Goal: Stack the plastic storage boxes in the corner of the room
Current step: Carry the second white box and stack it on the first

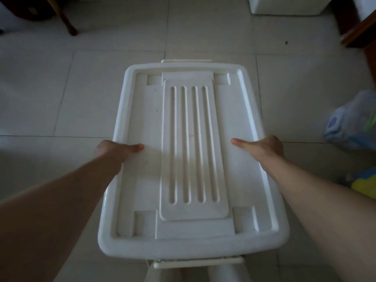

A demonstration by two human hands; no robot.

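A white plastic storage box (191, 151) with a ribbed lid fills the middle of the view, held above the tiled floor. My left hand (117, 150) grips its left rim, thumb lying on the lid, fingers hidden under the edge. My right hand (262, 146) grips the right rim the same way, thumb on top. White latch handles show at the far end (188, 61) and the near end (198, 262) of the box. Another white box (284, 6) stands on the floor at the top right.
Pale floor tiles (81, 94) stretch all around. A dark wooden furniture leg (68, 21) stands at the top left, dark wooden furniture (358, 31) at the top right. A plastic bag (352, 123) and a yellow-blue item (364, 183) lie at the right.
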